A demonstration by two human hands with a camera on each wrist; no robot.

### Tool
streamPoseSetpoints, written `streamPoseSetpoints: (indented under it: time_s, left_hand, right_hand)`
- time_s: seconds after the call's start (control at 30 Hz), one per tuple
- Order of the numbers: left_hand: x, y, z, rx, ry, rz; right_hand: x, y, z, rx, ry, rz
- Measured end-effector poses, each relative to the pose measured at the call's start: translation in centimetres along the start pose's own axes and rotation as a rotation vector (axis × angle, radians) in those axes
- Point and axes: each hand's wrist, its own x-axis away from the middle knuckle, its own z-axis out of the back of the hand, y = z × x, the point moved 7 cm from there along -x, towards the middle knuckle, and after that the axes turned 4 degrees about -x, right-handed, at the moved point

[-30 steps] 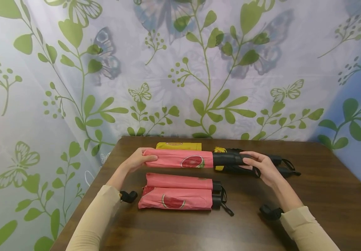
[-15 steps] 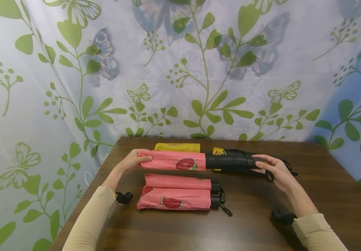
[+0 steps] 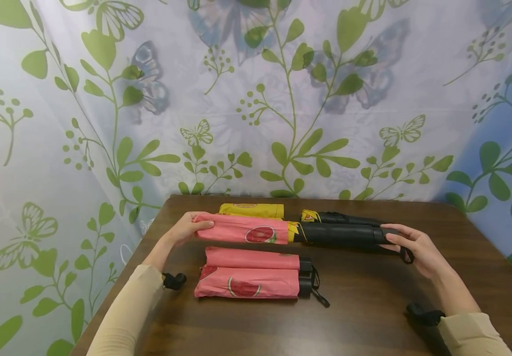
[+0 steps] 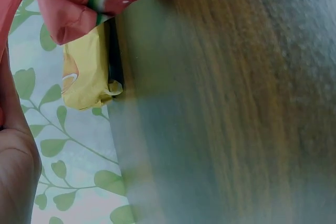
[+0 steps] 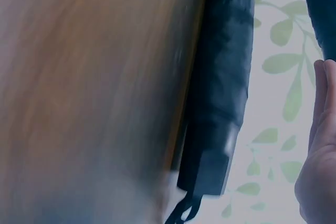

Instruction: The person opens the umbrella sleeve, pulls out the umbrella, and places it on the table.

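Observation:
My left hand [image 3: 187,228] pinches the closed left end of a pink watermelon-print umbrella sleeve [image 3: 238,228], held above the table. From the sleeve's right end a black folded umbrella [image 3: 340,234] sticks out, a band of yellow print showing where it meets the sleeve. Thumb and fingers of my right hand [image 3: 418,247] grip its handle, with a wrist strap dangling below. The umbrella's tip is hidden inside the sleeve. In the right wrist view the held umbrella [image 5: 320,9] appears only at the top corner, above the right hand.
Two pink-sleeved umbrellas [image 3: 260,283] lie side by side on the brown table [image 3: 327,321], straps to the right. Behind the held one lie a yellow sleeve [image 3: 251,210] and another black folded umbrella [image 3: 345,218]. A patterned curtain [image 3: 256,148] hangs behind the table.
My right hand has moved right, drawing the black umbrella further out of the pink sleeve, and its yellow-print part now shows. My left hand has shifted slightly left, still pinching the sleeve.

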Motion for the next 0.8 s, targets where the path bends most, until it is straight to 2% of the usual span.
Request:
streamPoseSetpoints:
  time_s: [0.1, 0.2, 0.4, 0.63, 0.8]
  left_hand:
    - [0.0, 0.0, 0.1, -0.002, 0.000, -0.010]
    - [-0.2, -0.4, 0.1, -0.002, -0.005, 0.007]
    - [-0.6, -1.3, -0.1, -0.033, -0.037, 0.001]
    - [-0.7, -1.7, -0.1, -0.161, -0.014, -0.020]
    - [-0.7, -2.3, -0.1, -0.225, 0.005, -0.003]
  right_hand:
    - [0.8, 0.2, 1.2, 0.019, 0.014, -0.006]
    - [1.5, 0.6, 2.2, 0.047, 0.028, -0.020]
    - [2.5, 1.4, 3.6, 0.068, 0.052, -0.074]
    - [2.7, 2.4, 4.5, 0.119, 0.045, -0.081]
    - [2.6, 3.1, 4.8, 0.144, 0.026, -0.088]
